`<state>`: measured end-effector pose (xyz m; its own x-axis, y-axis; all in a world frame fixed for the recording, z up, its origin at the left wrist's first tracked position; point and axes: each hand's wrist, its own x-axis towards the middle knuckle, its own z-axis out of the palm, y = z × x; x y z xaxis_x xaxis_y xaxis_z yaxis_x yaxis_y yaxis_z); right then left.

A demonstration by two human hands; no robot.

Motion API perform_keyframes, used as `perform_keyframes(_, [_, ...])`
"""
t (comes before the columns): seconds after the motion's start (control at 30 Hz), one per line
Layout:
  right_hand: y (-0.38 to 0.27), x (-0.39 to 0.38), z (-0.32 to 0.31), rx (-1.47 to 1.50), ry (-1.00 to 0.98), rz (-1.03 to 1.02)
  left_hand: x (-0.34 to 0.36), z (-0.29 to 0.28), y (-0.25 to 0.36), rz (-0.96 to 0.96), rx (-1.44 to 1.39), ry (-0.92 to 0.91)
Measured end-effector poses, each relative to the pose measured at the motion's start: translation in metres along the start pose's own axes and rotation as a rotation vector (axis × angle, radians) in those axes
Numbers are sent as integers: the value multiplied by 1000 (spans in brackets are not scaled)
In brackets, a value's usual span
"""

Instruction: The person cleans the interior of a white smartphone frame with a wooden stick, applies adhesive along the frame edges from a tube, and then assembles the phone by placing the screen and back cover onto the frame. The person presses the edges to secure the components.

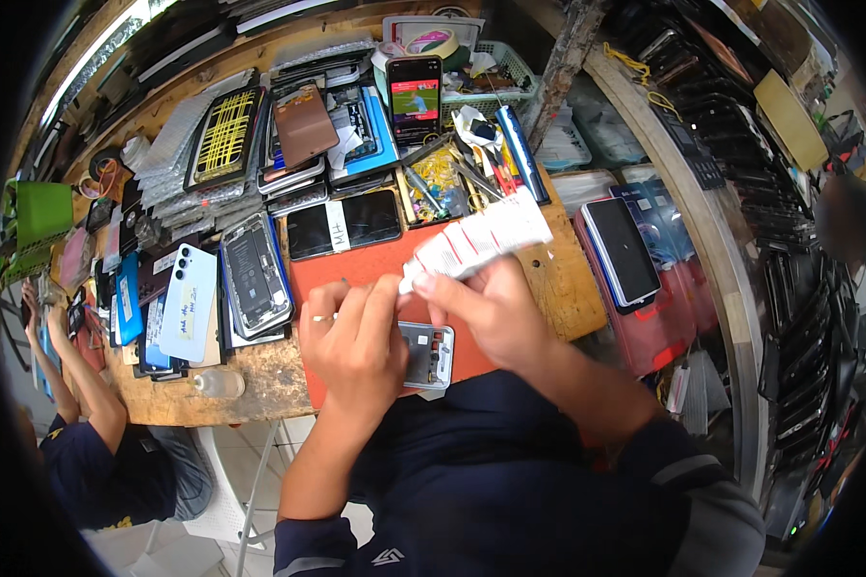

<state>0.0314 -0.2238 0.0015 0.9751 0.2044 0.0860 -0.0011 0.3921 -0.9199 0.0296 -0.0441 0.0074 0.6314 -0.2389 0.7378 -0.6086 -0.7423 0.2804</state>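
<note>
A white squeeze tube [476, 236] with red and dark print is gripped in my right hand [496, 313], its flat crimped end pointing up and right. My left hand [356, 341] is closed, with fingertips pinched at the tube's narrow end; they hide whether a cap is there. Below my hands, a grey phone housing [427, 356] with cut-outs lies on the orange mat [356, 277], partly covered by my left hand. A dark phone with a white paper strip [373, 223] lies at the mat's far edge.
Opened phone [256, 274] and pale blue phone [187, 298] lie left, by a small clear bottle [219, 385]. Stacked phone parts [303, 125], a lit upright phone [415, 101] and a tool tray [443, 188] stand behind. A co-worker's arm [87, 380] shows far left.
</note>
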Motion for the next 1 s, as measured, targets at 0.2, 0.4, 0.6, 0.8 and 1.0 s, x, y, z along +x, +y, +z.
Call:
perform_keyframes(0.2, [-62, 135, -90, -1186, 410, -518, -31, -26, -7, -174, -51, 180])
perform_keyframes(0.4, [-97, 230, -117, -1632, 530, -472, -95, -69, -17, -270, -120, 125])
perform_keyframes(0.6, [-60, 127, -82, -1086, 354, -509, -93, -190, -91, -536, 263, 450])
perform_keyframes(0.8, [-39, 43, -91, -914, 226, -262, -58, -203, -187, -745, 473, -157])
perform_keyframes(1.0, [-41, -14, -122, -826, 393, -12, -74, -176, -212, -846, 284, -170])
